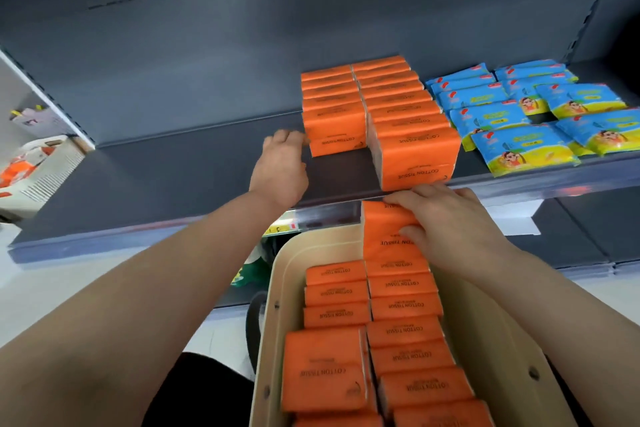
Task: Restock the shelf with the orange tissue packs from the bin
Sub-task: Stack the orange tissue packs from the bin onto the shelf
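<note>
- Restocking is partly done, by the look of it: two rows of orange tissue packs [367, 107] stand on the shelf [173, 184], running from its back wall toward its front edge.
- The right row [412, 149] reaches almost to the front edge. The left row [330, 118] stops short, with bare shelf in front of it.
- To the left of both rows the shelf is bare as far as its left end. Blue packs [519, 125] lie to the right of the orange ones, just beside the right row.
- Much is left to do: the bin [277, 288], below the shelf's front edge, holds many more packs [405, 333] in two rows, some on edge and some lying flat.
- Your right hand [453, 222] grips one lifted pack [384, 229] at the bin's far end, fingers over its top edge and thumb across its face. The pack stands upright, its top just under the shelf's front edge.
- Your left hand [280, 166] is stretched out over the shelf, back of the hand up. Its fingertips reach the left side of the left row's front pack and seem to rest against it, not wrapped round it.
- The gap in front of the left row looks like the likely place for the lifted pack.
</note>
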Demonstrator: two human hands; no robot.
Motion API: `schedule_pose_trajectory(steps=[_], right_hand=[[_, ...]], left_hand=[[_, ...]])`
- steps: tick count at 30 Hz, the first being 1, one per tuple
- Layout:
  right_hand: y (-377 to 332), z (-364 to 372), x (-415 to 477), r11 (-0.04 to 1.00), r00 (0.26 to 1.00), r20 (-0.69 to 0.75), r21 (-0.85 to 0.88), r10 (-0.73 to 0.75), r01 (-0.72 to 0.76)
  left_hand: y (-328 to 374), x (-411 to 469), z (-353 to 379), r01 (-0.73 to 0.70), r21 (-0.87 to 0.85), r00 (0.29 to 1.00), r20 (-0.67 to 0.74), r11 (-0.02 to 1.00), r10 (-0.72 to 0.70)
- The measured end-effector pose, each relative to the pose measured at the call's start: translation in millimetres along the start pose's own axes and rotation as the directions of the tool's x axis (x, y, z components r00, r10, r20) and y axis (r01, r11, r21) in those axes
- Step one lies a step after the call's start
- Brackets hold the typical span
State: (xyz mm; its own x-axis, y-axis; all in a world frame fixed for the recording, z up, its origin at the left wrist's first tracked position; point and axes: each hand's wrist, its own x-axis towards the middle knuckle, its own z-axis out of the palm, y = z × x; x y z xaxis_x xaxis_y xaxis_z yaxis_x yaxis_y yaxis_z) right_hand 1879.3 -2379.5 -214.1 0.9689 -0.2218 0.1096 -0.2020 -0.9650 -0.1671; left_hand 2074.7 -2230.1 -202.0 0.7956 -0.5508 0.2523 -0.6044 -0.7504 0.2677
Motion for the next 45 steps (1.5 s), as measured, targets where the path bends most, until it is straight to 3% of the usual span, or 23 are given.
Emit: schedule_pose_trajectory(steps=[9, 17, 28, 35, 45], right_hand=[[-51, -10, -11, 0.999, 0.991, -0.128, 0.027, -0.027, 0.03], [-87, -33, 29, 0.998, 0.977, -0.205, -0.007, -0.059, 0.059], [-91, -10, 116, 0.987, 0.985, -0.171, -0.155, 0.015, -0.042], [-92, 6, 150, 0.969, 0.966, -0.248, -0.216, 0.068, -0.124], [-97, 19, 147, 0.98, 0.949, -0.312, -0.197, -0.041, -0.022]], left_hand=[[-38, -100, -33, 0.076, 0.1, 0.996, 0.044, 0.992, -0.08], [-37, -110, -40, 0.037, 0.261, 0.999, 0.008, 0.965, -0.041], [-56, -86, -27, 0.118, 0.253, 0.993, -0.025, 0.96, -0.115], [-63, -74, -22, 0.115, 0.22, 0.993, -0.052, 0.969, -0.107], [-63, -66, -17, 0.051, 0.198, 0.995, -0.097, 0.979, -0.032]])
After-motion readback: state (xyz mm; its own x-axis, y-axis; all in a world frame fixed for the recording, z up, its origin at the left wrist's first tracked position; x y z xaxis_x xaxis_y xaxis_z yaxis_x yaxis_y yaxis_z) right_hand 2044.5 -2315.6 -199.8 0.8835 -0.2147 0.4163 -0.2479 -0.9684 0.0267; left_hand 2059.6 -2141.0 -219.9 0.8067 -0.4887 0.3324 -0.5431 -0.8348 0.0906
